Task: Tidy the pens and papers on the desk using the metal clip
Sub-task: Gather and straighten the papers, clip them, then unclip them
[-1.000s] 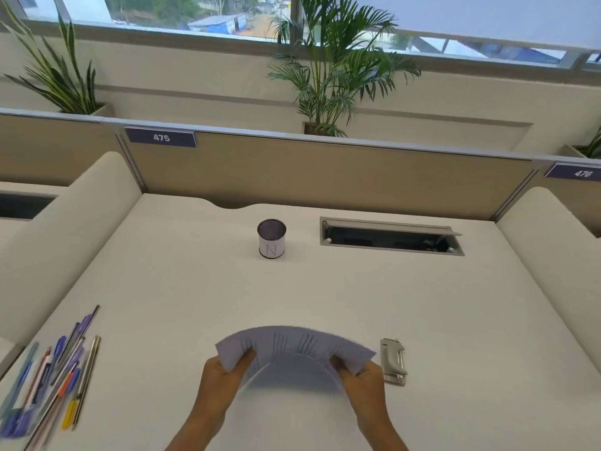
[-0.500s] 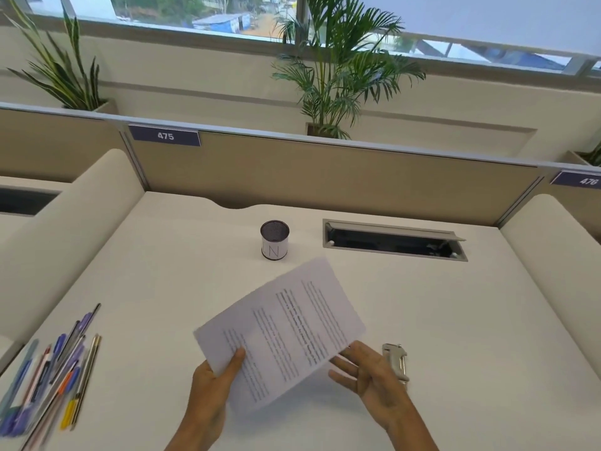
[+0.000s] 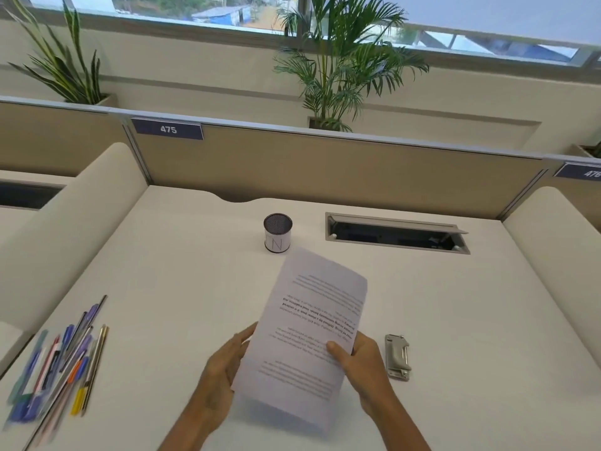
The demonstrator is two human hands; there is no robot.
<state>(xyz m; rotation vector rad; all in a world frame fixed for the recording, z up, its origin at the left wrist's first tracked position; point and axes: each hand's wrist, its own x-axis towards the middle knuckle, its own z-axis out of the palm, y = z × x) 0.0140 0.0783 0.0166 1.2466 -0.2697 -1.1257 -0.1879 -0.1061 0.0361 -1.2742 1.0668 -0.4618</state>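
Observation:
A stack of printed papers point(image 3: 312, 323) is held above the white desk point(image 3: 455, 304), text upside down to me, long side pointing away. My left hand point(image 3: 224, 369) grips its left edge. My right hand point(image 3: 361, 359) grips its right edge with the thumb on top. The metal clip point(image 3: 397, 357) lies flat on the desk just right of my right hand. Several coloured pens point(image 3: 61, 362) lie loose in a pile at the desk's near left. A mesh pen cup point(image 3: 277, 233) stands upright beyond the papers.
An open cable slot point(image 3: 395, 236) is set into the desk at the back right. Padded dividers rise on the left point(image 3: 71, 219) and right point(image 3: 553, 229), and a partition panel point(image 3: 325, 164) closes the back.
The papers went from being squared between both hands to held by the left hand alone. Now they have turned lengthwise and my right hand has taken hold of their right edge.

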